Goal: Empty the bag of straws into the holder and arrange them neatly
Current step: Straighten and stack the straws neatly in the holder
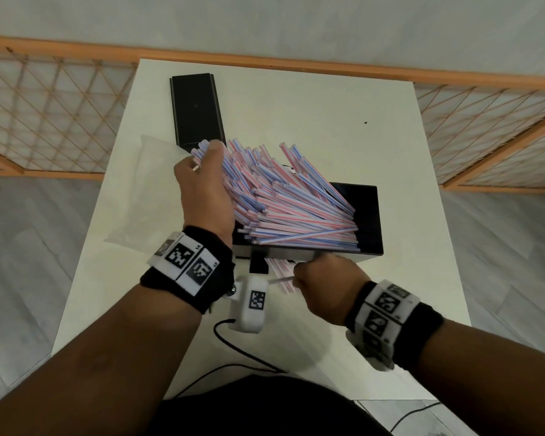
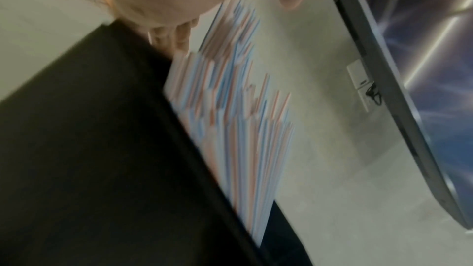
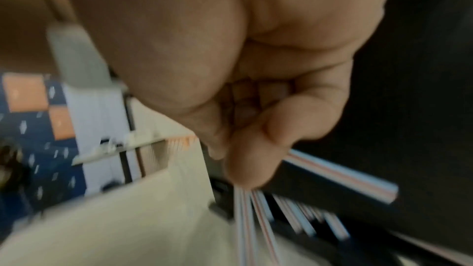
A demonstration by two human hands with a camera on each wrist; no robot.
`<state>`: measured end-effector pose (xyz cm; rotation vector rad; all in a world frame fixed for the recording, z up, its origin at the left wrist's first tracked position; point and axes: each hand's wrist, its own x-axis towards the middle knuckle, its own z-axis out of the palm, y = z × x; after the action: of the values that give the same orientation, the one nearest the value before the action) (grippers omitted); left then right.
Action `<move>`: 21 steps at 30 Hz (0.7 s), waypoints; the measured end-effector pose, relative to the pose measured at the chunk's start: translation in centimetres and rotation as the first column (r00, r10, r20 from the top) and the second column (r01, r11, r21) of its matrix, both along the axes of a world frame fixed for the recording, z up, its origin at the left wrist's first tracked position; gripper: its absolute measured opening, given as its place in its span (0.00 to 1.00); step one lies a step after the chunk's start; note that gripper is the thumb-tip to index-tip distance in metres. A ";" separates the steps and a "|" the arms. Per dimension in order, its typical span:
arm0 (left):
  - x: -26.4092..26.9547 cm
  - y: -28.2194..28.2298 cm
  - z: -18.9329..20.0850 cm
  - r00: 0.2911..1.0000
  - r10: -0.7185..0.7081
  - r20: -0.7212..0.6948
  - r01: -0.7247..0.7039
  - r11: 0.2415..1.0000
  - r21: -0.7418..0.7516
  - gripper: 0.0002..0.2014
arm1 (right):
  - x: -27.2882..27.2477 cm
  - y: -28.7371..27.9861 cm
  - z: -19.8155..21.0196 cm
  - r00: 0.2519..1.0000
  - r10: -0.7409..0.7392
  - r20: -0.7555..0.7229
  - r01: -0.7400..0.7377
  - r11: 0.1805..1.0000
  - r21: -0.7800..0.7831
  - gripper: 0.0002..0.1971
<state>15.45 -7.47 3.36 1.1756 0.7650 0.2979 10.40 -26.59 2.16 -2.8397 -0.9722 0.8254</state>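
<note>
**Straws fanned in black holder, both hands engaged**

Item: holder (image 1: 370, 221), a black open-topped box on the white table (image 1: 375, 127); taken here as the landmark.

Item: striped straws (image 1: 283, 199), pink, blue and white. One end of the mass lies inside the holder; the other end rises out of it and fans up and away over its left end, uneven in length. A few more straws (image 1: 282, 275) lie on the table just in front of the holder's near wall.

Item: left hand (image 1: 206, 190), at the left end of the holder, palm against the side of the raised fan, fingers wrapped over the upper straw ends. Left wrist view is blurred; it shows straws (image 2: 238, 128) beside a black surface.

Item: right hand (image 1: 326, 280), just in front of the holder's near wall, fingers curled, pinching several straws (image 3: 256, 217) between thumb and fingers. The wrist view is blurred.

Item: clear plastic bag (image 1: 142, 196), flat on the table, left of the holder beyond the left hand.

Item: black lid (image 1: 197, 110), flat on the table, behind and left of the holder, near the far edge.

Item: wooden lattice rail (image 1: 54, 105), beyond the table.
</note>
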 end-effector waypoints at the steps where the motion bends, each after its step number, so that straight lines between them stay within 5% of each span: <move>1: 0.2 0.3 0.2 1.000 0.001 0.002 -0.001 1.000 -0.002 0.18 | 0.1 -0.4 0.9 0.999 -0.052 0.002 0.051 0.993 0.109 0.09; 3: 0.5 0.7 0.7 1.000 -0.009 0.016 0.009 1.000 -0.004 0.08 | 0.5 -1.0 3.0 0.990 -0.129 0.053 0.115 0.970 0.215 0.10; 6: 0.9 0.9 0.8 0.998 -0.023 0.058 0.025 0.999 -0.025 0.17 | 1.7 -2.2 5.6 0.958 -0.160 0.239 0.113 0.974 0.198 0.10; 9: 0.4 0.3 1.1 0.995 -0.048 0.090 0.052 0.998 -0.037 0.15 | 3.4 -2.6 7.6 0.927 -0.228 0.296 0.114 0.927 0.357 0.10; 12: -0.1 -0.2 0.7 0.995 -0.046 0.089 0.052 0.996 -0.068 0.10 | 4.9 -2.1 6.7 0.931 -0.249 0.269 0.126 0.907 0.403 0.11; 16: -0.6 -1.2 1.0 0.994 -0.030 0.109 0.040 0.994 -0.097 0.22 | 5.8 -1.4 3.6 0.960 -0.245 0.132 0.220 0.959 0.180 0.12; 21: -1.4 -1.3 0.8 0.987 -0.045 0.153 0.044 0.999 0.006 0.30 | 5.2 -0.8 1.8 0.986 -0.155 0.062 0.130 0.947 0.294 0.24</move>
<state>14.09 -8.82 4.12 1.1564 0.6035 0.3478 15.65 -27.43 3.94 -2.6688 -0.8069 0.5052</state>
